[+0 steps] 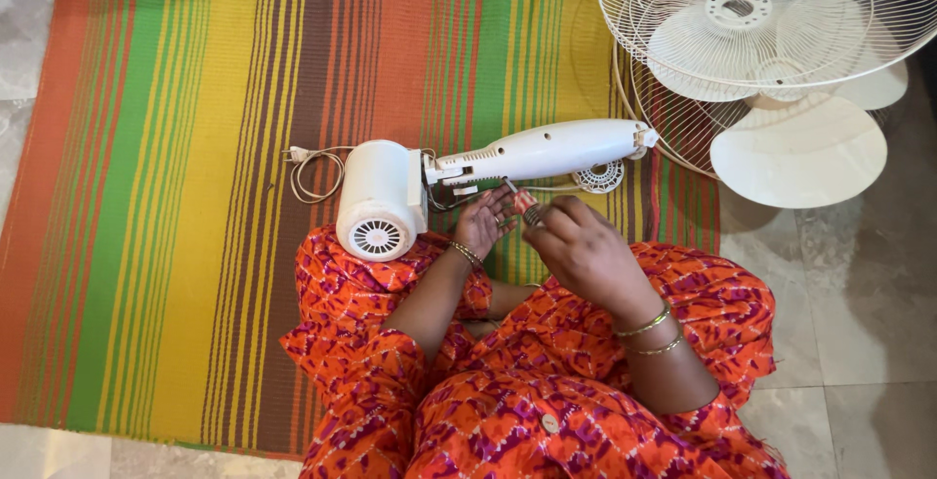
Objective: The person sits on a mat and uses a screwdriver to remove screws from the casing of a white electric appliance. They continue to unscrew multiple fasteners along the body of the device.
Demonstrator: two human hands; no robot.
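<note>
Right hand's grip (586, 250) pinched a small red-handled tool (527, 206); left hand (483, 223) lay spread beside it, just below the white fan motor housing (539, 152). Work on the housing seemed underway.

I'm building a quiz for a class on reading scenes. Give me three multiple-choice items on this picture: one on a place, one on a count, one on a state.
1. Where do the fan grilles lie? A upper right B lower left C on the lap
2. How many bangles circle the right wrist? A none B two C five
3. The left hand is: A fisted B palm open C out of view

A: grilles lie by the mat's upper right corner.
B: two gold bands show.
B: its fingers are spread beside the white motor housing.
</note>
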